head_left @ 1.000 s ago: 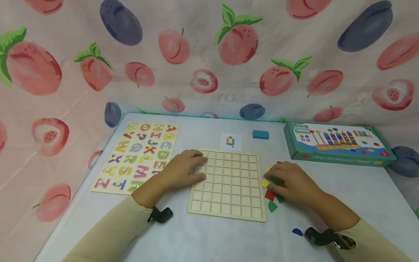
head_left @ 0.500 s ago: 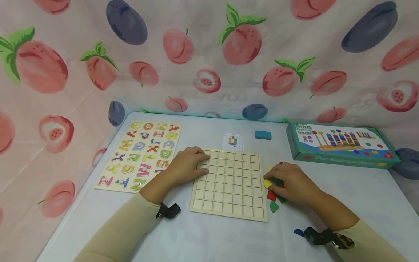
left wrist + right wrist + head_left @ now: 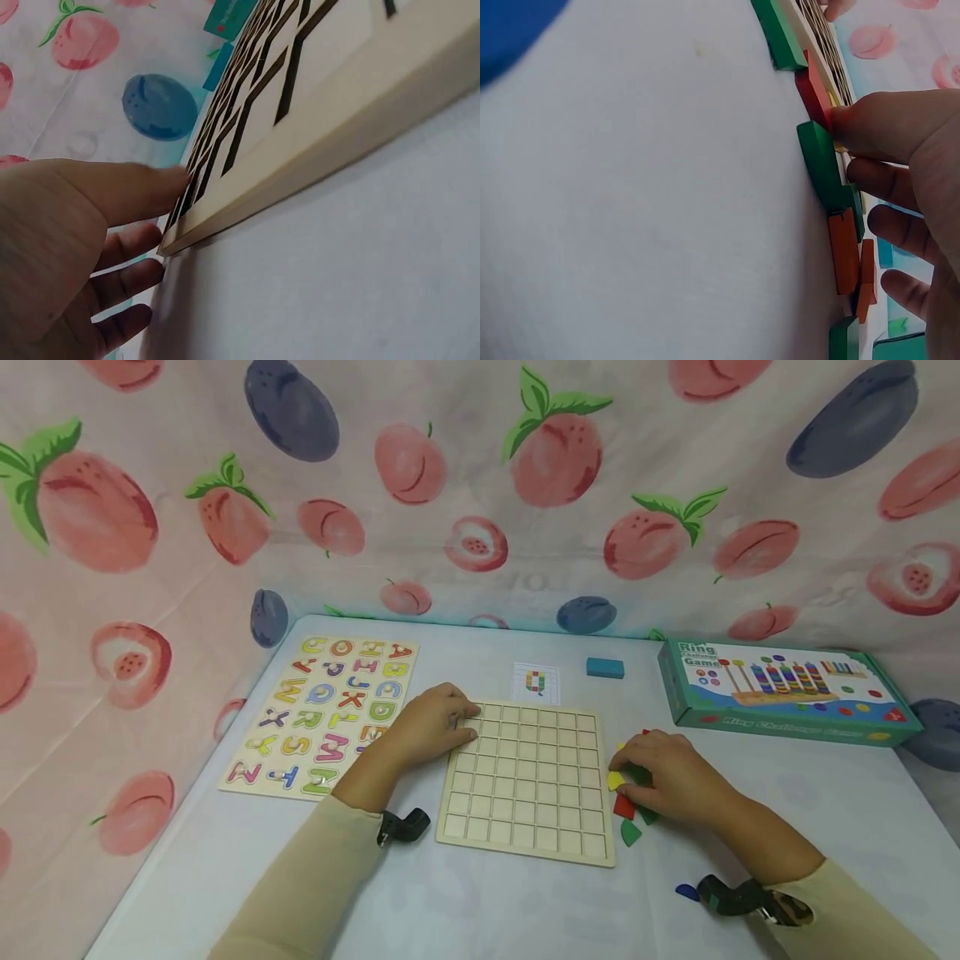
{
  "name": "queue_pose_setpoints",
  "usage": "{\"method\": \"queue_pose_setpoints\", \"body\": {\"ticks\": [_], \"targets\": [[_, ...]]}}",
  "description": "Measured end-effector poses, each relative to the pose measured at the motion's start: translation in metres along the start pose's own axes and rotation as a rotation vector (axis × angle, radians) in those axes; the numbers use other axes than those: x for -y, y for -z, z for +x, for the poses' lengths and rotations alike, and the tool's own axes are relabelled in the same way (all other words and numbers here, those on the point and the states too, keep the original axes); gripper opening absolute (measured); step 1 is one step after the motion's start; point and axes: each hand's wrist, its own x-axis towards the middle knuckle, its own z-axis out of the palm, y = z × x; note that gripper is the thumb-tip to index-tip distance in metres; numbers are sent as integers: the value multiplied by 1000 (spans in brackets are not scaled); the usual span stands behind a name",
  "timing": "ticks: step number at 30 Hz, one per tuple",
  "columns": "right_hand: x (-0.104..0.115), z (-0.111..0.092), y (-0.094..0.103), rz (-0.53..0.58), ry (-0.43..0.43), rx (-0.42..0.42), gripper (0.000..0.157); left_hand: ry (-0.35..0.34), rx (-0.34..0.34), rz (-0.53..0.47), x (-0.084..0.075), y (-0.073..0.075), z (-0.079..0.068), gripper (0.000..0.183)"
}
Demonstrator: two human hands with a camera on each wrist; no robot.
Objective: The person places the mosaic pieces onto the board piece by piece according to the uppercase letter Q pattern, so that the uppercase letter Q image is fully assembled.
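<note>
A pale wooden grid board [image 3: 529, 783] lies flat on the white table. My left hand [image 3: 431, 722] rests at its upper left edge; in the left wrist view the thumb [image 3: 142, 191] reaches over the rim and the other fingers stay beside the corner. At the board's right side, my right hand [image 3: 671, 774] is low over a loose group of coloured pieces, fingers spread and gently bent. A yellow piece [image 3: 616, 780] shows between thumb and index fingertips, with a red square [image 3: 624, 806] and a green quarter-round piece [image 3: 630, 832] just below. Green pieces [image 3: 821, 165] lie partly under this hand.
A card with a coloured pattern [image 3: 536, 682] stands behind the board, near a blue block [image 3: 604, 668]. The alphabet board [image 3: 318, 718] is at left, the Ring Challenge Game box [image 3: 787, 693] at right. A blue half-round piece [image 3: 687, 892] lies by the right wrist camera.
My left hand has slid a little up along the board's left edge toward its corner. My right hand stays over the pieces. The head view has shifted slightly.
</note>
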Motion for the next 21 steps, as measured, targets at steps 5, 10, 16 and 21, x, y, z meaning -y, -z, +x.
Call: {"method": "queue_pose_setpoints", "body": {"ticks": [5, 10, 16, 21], "targets": [[0, 1, -1, -4, -2, 2, 26, 26, -77, -24, 2, -7, 3, 34], [-1, 1, -2, -1, 7, 0, 25, 43, -112, -93, 4, -12, 4, 35], [-4, 2, -1, -24, 44, -17, 21, 55, -152, -155, 7, -16, 3, 38], [-4, 3, 0, -20, 71, -21, 20, 55, -170, -172, 10, -19, 4, 37]]}}
